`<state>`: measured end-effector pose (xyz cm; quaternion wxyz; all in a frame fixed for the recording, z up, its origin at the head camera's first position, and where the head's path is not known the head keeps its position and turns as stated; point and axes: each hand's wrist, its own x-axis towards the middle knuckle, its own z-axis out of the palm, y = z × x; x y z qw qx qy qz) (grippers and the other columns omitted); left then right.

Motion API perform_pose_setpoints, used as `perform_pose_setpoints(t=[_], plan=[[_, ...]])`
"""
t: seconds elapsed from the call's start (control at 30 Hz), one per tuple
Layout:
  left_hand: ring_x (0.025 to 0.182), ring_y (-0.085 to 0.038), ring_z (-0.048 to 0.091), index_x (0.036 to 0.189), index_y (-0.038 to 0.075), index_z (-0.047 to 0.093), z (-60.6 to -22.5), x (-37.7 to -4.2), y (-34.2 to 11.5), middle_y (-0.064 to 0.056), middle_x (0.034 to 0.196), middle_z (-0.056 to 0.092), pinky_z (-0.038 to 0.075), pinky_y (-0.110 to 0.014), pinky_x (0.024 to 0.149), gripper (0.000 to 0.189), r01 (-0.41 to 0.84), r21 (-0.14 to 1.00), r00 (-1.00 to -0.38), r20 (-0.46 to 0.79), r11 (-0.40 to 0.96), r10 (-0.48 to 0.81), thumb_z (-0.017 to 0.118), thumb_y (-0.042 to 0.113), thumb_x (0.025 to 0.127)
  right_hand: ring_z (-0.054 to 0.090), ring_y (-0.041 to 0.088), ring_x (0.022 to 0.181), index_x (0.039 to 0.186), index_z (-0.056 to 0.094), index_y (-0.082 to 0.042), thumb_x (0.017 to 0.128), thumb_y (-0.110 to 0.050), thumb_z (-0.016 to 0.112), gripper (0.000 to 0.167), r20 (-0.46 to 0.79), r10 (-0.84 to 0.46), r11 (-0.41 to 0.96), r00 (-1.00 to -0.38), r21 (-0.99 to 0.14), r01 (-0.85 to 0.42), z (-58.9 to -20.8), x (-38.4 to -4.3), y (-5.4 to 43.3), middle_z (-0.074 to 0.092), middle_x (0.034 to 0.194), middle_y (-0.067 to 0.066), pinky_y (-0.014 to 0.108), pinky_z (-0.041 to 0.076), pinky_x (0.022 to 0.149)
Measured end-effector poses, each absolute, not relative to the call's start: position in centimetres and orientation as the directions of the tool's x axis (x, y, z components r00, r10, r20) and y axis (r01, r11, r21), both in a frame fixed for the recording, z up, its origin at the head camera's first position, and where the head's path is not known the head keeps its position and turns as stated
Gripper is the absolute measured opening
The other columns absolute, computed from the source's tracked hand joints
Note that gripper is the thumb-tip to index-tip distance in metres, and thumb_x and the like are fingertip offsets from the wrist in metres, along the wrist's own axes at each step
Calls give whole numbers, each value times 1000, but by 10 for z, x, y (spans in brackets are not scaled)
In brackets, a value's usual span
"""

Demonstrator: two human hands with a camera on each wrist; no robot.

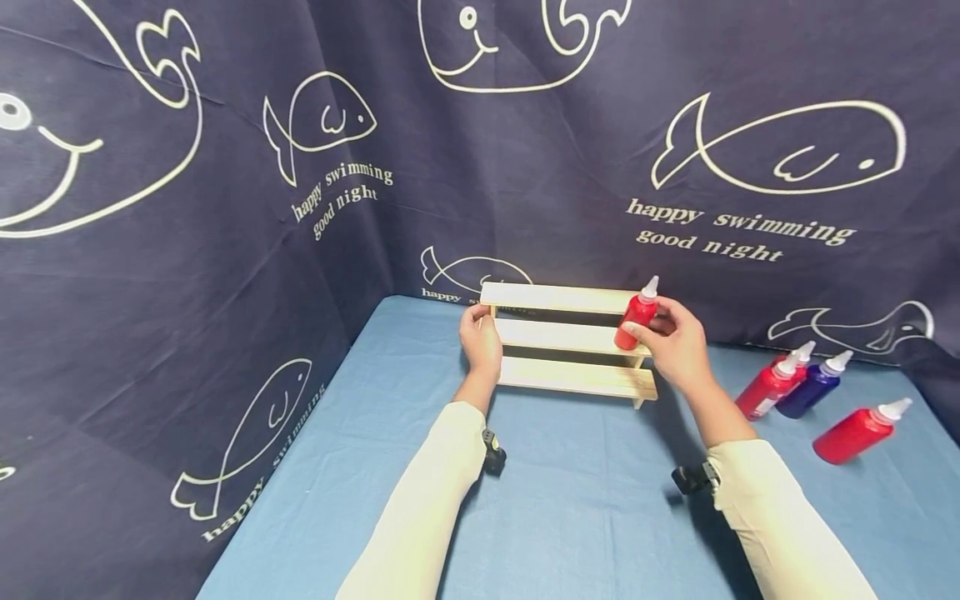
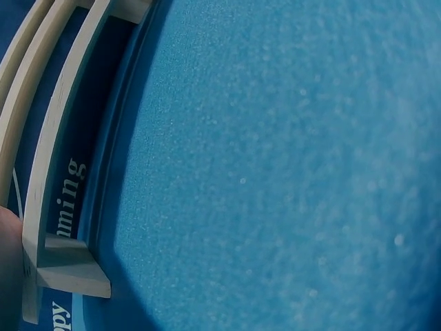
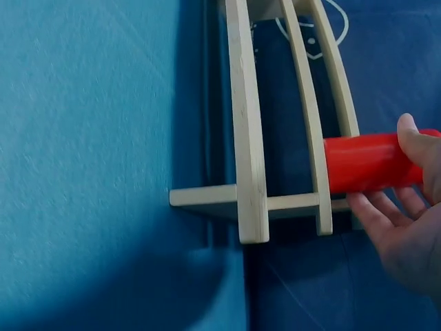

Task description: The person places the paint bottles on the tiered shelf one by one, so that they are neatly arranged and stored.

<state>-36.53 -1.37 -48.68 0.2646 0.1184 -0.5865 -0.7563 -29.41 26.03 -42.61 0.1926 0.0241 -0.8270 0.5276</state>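
A light wooden three-tier rack (image 1: pixel 573 377) stands at the back of the blue table. My right hand (image 1: pixel 681 343) grips a red squeeze bottle (image 1: pixel 637 321) with a white pointed cap, upright at the right end of the middle tier. In the right wrist view the red bottle (image 3: pixel 365 163) has its base right at the middle slat, thumb on one side and fingers on the other. My left hand (image 1: pixel 482 340) holds the left end of the rack, near the upper tiers. Only a sliver of that hand (image 2: pixel 9 265) shows in the left wrist view, beside the slats.
Right of the rack stand two red bottles (image 1: pixel 765 390) close together, a dark blue bottle (image 1: pixel 808 392) beside them, and another red bottle (image 1: pixel 851 436) nearer the front. A dark curtain (image 1: pixel 570 200) with fish drawings hangs behind and to the left. Blue cloth covers the table (image 1: pixel 562 500).
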Motion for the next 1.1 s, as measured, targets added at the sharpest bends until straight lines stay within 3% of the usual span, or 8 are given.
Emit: perform_pose_setpoints(t=[0.13,0.23,0.43,0.67,0.87,1.03,1.1], plan=[[91,-12,58,103,-7,68,-487,-366,-15,-13,99,67,46,-24,87,23,258,952,-831,133,-162,-540,50,-7,88,59,-18,84,140,59,3,88,-10,84,59,323,151,488,-934,-846,-214,-423,-297,261,68,118,14,3,49,74],[91,-13,59,103,-7,68,-487,-364,-14,-14,99,67,47,-24,87,23,255,953,-831,131,-161,-541,51,-7,88,58,-20,83,140,59,3,88,-11,85,60,309,146,497,-940,-844,-201,-424,-297,262,67,125,25,3,49,74],[94,-17,62,102,-6,69,-490,-362,-14,-18,101,69,48,-27,89,23,252,958,-823,138,-137,-551,52,-7,88,57,-21,84,142,59,2,88,-13,86,62,300,121,512,-946,-835,-200,-427,-298,265,67,128,28,2,48,75],[95,-15,60,104,-6,69,-492,-364,-14,-17,103,68,47,-27,89,22,253,956,-831,135,-150,-540,52,-5,90,59,-18,86,142,57,4,89,-6,82,59,297,113,483,-948,-850,-208,-430,-298,264,67,118,14,3,49,77],[97,-16,59,105,-5,69,-495,-365,-14,-17,105,68,46,-27,90,23,242,960,-834,132,-140,-536,52,-4,90,57,-15,88,145,54,8,91,1,77,59,315,118,465,-942,-856,-228,-437,-296,263,66,128,32,0,46,82],[98,-18,60,104,-6,69,-493,-367,-13,-18,104,69,47,-28,91,22,249,960,-830,142,-130,-539,52,-4,90,58,-14,89,145,53,9,93,-1,75,57,314,107,482,-943,-847,-227,-436,-293,261,66,130,34,0,45,83],[98,-18,61,103,-5,69,-491,-369,-13,-16,103,69,47,-28,91,21,250,960,-828,145,-126,-541,52,-4,90,63,-5,93,146,51,9,95,-3,74,58,308,96,504,-946,-835,-221,-437,-291,261,66,130,34,-1,44,82]])
